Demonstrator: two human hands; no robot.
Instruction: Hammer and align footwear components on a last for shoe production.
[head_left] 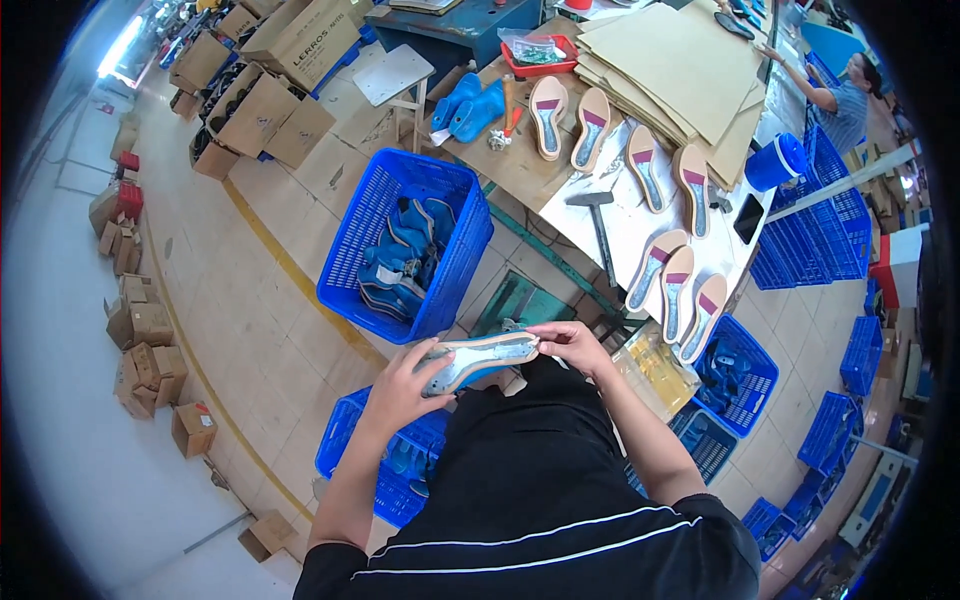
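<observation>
My left hand [405, 378] and my right hand [568, 345] hold a blue shoe last with a pale insole [480, 358] on its bottom, level in front of my body. The left hand grips the near end, the right hand pinches the far end. Just beyond stands a blue plastic basket [372, 215] holding several blue shoe lasts. On the worktable [640, 225] lie several tan insoles [548, 115] with grey and maroon patches, and a hammer [598, 225].
Another blue basket [345, 440] sits by my left leg, more blue baskets [740, 375] under and right of the table. Cardboard sheets [680, 60] are stacked on the table. Cardboard boxes [270, 110] line the floor at left. Another person [845, 100] works at far right.
</observation>
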